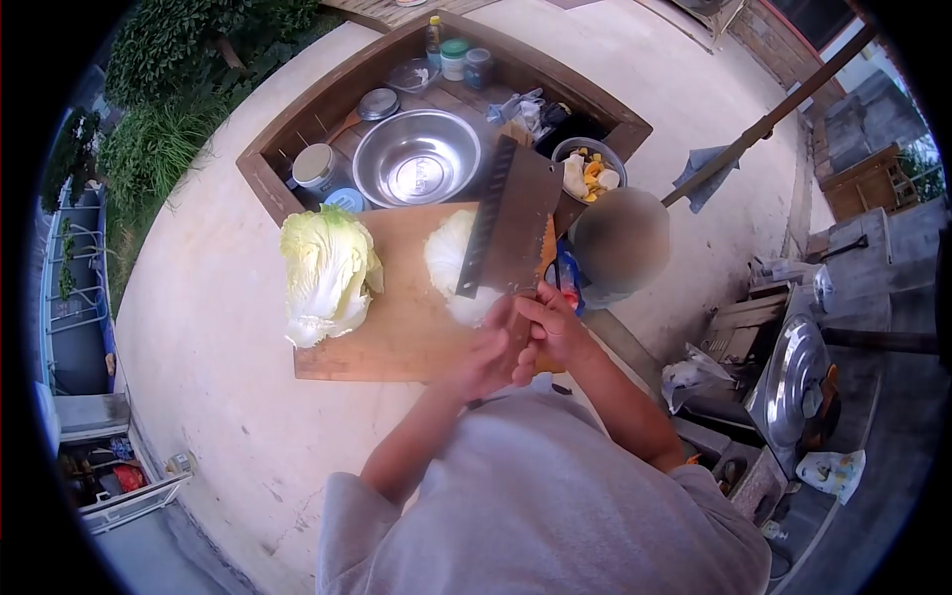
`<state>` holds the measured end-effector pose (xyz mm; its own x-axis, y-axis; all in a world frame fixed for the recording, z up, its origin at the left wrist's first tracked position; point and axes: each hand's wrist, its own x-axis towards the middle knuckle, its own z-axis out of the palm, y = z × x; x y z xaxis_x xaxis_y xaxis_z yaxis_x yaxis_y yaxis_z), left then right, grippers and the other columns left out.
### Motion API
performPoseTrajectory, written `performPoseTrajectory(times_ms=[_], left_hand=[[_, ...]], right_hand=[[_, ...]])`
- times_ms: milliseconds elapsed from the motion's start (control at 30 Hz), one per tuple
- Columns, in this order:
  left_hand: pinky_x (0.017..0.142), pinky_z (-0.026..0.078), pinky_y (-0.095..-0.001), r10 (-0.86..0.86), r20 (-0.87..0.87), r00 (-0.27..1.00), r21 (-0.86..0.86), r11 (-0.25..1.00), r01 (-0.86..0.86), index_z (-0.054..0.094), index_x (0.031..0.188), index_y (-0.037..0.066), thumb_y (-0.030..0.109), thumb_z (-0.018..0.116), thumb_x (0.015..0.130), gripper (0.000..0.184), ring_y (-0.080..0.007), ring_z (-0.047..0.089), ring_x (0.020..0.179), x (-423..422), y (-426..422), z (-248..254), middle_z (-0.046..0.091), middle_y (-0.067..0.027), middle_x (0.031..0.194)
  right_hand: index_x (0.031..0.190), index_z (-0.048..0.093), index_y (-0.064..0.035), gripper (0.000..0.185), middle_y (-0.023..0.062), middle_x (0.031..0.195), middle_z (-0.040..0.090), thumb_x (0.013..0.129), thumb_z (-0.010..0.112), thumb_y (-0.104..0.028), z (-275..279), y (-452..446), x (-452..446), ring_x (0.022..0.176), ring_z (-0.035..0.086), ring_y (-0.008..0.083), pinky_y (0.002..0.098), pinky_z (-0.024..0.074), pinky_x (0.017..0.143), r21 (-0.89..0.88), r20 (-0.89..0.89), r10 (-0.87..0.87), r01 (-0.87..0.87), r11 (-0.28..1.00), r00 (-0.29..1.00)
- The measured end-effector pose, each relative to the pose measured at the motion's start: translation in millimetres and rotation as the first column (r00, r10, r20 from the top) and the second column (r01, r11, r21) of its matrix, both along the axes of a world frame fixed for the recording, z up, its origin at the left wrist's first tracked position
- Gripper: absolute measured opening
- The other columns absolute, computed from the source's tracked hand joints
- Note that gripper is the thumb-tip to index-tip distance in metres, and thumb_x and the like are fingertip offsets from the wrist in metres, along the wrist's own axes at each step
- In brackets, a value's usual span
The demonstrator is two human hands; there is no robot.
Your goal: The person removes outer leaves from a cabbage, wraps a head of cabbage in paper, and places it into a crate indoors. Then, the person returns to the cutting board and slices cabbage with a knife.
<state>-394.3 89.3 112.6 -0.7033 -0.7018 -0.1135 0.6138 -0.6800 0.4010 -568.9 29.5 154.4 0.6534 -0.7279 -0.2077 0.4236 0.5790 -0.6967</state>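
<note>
A broad, dark cleaver (pixel 512 218) is tilted up over the cutting board (pixel 397 347), its handle end down between my hands. My right hand (pixel 553 325) is closed on it near the base of the blade. My left hand (pixel 474 359) is blurred and lies against the handle side; how its fingers are set does not show clearly. Behind the blade, a pale piece of napa cabbage (pixel 448 253) sits on the board, partly hidden. A larger leafy napa cabbage (pixel 330 273) rests at the board's left edge.
Beyond the board, a brown wooden tray table (pixel 268 178) holds a steel basin (pixel 416 159), several jars and a bottle (pixel 433 40). A bowl of cut food (pixel 590 171) stands at its right corner. A blurred round shape (pixel 622 241) is beside it. A metal lid (pixel 796 377) lies at right.
</note>
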Motion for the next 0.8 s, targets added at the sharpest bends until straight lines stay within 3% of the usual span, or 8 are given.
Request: performPoseTrajectory(times_ms=[67,167,333,433,467,600,733,800], left_hand=[[0.079,0.049,-0.0294,0.073,0.443,0.894,-0.115,0.993,-0.023,0.058,0.129,0.004,0.043,0.057,0.101,0.048,-0.0125,0.058,0.087,7,3,-11,0.062,-0.0026,0.105],[0.088,0.05,-0.0326,0.164,0.661,0.732,-0.372,0.919,0.13,0.062,0.126,0.003,0.04,0.058,0.102,0.044,-0.0149,0.063,0.096,41,-6,-10,0.066,-0.0064,0.114],[0.073,0.047,-0.0246,0.551,0.496,0.671,-0.388,0.832,-0.396,0.055,0.133,0.004,0.04,0.047,0.107,0.046,-0.0107,0.058,0.077,31,-26,28,0.064,-0.0025,0.092],[0.065,0.045,-0.0232,0.612,0.633,0.473,-0.537,0.788,-0.302,0.058,0.12,0.005,0.037,0.046,0.108,0.036,-0.0076,0.053,0.07,11,-38,32,0.058,0.0,0.083],[0.058,0.041,-0.0214,0.64,0.673,0.372,-0.555,0.769,-0.318,0.057,0.104,0.007,0.032,0.047,0.108,0.027,-0.0047,0.048,0.063,6,-40,21,0.053,0.0033,0.076],[0.052,0.037,-0.0197,0.59,0.695,0.411,-0.529,0.807,-0.264,0.052,0.089,0.008,0.029,0.051,0.108,0.027,-0.0036,0.045,0.057,12,-37,11,0.049,0.0054,0.07],[0.056,0.041,-0.0291,0.659,0.699,0.279,-0.653,0.747,-0.128,0.05,0.084,0.003,0.027,0.052,0.106,0.032,-0.0093,0.049,0.063,31,-37,26,0.053,-0.0005,0.069],[0.054,0.039,-0.0269,0.701,0.672,0.238,-0.638,0.712,-0.293,0.05,0.082,0.004,0.026,0.053,0.106,0.032,-0.008,0.047,0.059,58,-36,37,0.052,0.0008,0.067]], right_hand=[[0.117,0.057,-0.0006,0.023,0.0123,0.101,0.067,0.103,0.053,-0.018,-5,-1,-10,0.096,0.065,0.021,0.0393,0.0542,0.088,-0.022,0.017,-0.036,0.036,0.999,0.999],[0.097,0.053,-0.0058,0.013,0.0064,0.083,0.059,0.104,0.052,-0.017,-25,4,-14,0.073,0.059,0.0158,0.0348,0.0555,0.067,-0.151,0.097,-0.216,0.229,0.962,0.972],[0.097,0.05,-0.0077,0.012,0.0021,0.068,0.054,0.102,0.057,-0.015,-24,6,-39,0.057,0.053,0.0094,0.0273,0.0461,0.05,-0.125,-0.218,-0.187,0.163,0.979,0.958],[0.112,0.049,-0.0092,0.016,-0.0003,0.066,0.049,0.1,0.059,-0.013,-31,15,-35,0.053,0.05,0.0089,0.0257,0.0451,0.047,-0.088,-0.309,-0.051,0.025,0.996,0.95],[0.104,0.049,-0.0092,0.012,-0.0006,0.065,0.049,0.1,0.06,-0.013,-26,18,-33,0.051,0.05,0.0091,0.026,0.0446,0.046,-0.083,-0.317,-0.051,0.026,0.996,0.947],[0.102,0.049,-0.0089,0.012,-0.0004,0.065,0.05,0.099,0.06,-0.011,-17,24,-26,0.051,0.051,0.0102,0.0262,0.0444,0.046,-0.067,-0.323,-0.068,0.049,0.997,0.944],[0.101,0.051,-0.0089,0.011,-0.0012,0.063,0.05,0.098,0.061,-0.011,-13,35,-11,0.049,0.05,0.0099,0.0258,0.0427,0.043,-0.005,-0.269,-0.161,0.165,0.986,0.95],[0.1,0.052,-0.01,0.01,-0.0015,0.063,0.048,0.098,0.062,-0.011,-14,37,-5,0.049,0.048,0.0096,0.0257,0.0419,0.042,0.054,-0.194,-0.281,0.296,0.954,0.94]])
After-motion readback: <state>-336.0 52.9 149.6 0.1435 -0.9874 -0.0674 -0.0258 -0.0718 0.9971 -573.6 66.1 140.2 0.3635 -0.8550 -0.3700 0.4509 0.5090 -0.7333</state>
